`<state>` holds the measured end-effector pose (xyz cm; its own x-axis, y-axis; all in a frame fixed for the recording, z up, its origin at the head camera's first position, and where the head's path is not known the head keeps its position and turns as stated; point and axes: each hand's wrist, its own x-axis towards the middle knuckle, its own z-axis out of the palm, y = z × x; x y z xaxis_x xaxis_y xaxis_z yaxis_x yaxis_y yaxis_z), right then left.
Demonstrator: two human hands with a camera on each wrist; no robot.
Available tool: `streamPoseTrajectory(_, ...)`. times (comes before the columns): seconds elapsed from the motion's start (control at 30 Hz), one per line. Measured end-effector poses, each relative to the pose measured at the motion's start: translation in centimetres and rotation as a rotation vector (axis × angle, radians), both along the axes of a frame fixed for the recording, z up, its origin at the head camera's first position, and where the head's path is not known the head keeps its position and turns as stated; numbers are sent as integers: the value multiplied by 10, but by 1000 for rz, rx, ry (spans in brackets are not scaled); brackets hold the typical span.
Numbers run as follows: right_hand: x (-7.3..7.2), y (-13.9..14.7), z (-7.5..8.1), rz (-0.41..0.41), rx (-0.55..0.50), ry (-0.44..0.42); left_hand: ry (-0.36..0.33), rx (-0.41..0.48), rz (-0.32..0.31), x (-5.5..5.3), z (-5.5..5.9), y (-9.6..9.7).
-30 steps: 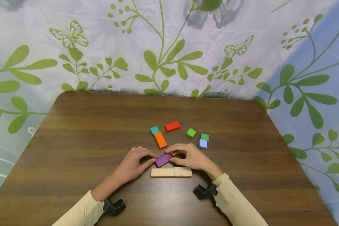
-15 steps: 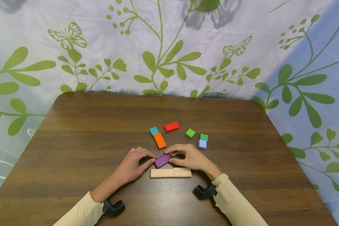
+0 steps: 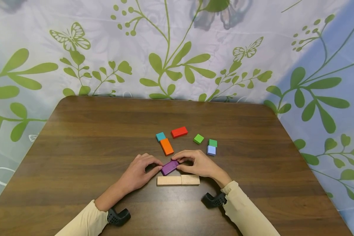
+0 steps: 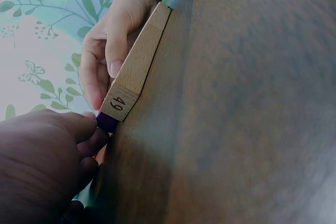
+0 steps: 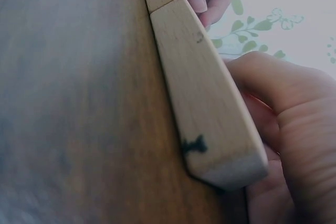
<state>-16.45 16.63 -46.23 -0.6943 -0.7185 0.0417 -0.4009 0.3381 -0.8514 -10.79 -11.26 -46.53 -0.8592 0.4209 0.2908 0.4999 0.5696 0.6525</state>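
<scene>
A purple block [image 3: 169,167] lies slanted near the middle of the table. My left hand [image 3: 140,172] pinches its left end between thumb and fingertips. At the other end, my right hand [image 3: 199,164] grips it with thumb and forefinger. Just in front of it, two plain wooden blocks, a left one [image 3: 169,181] and a right one [image 3: 190,180], lie end to end in a row. In the left wrist view the purple block [image 4: 107,123] peeks out behind the wooden block [image 4: 119,102] marked 49. The right wrist view has the wooden block [image 5: 202,87] hiding the purple one.
Behind the hands lie an orange block [image 3: 167,147] touching a teal block [image 3: 160,137], a red block [image 3: 179,132], a light green block [image 3: 198,139], and a dark green block [image 3: 212,143] against a light blue one [image 3: 211,150]. A leaf-patterned cloth [image 3: 177,49] hangs beyond the table [image 3: 106,124].
</scene>
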Motion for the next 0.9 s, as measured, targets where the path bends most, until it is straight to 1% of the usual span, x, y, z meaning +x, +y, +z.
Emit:
streamPoseTrajectory(0.33, 1, 0, 0, -16, 1, 7, -3, 6, -4, 1, 0, 0)
streamPoseTrajectory(0.53, 0, 0, 2, -23, -9, -19, 4, 14, -6, 1, 0, 0)
streamPoseTrajectory(0.6, 0, 0, 3, -37, -26, -48, 3, 18, -5, 1, 0, 0)
streamPoseTrajectory(0.73, -1, 3, 5, -86, -33, -67, -14, 24, -3, 0, 0, 1)
streamPoseTrajectory(0.9, -6, 0, 8, -131, 25, 8, -35, 45, 20, 1, 1, 0)
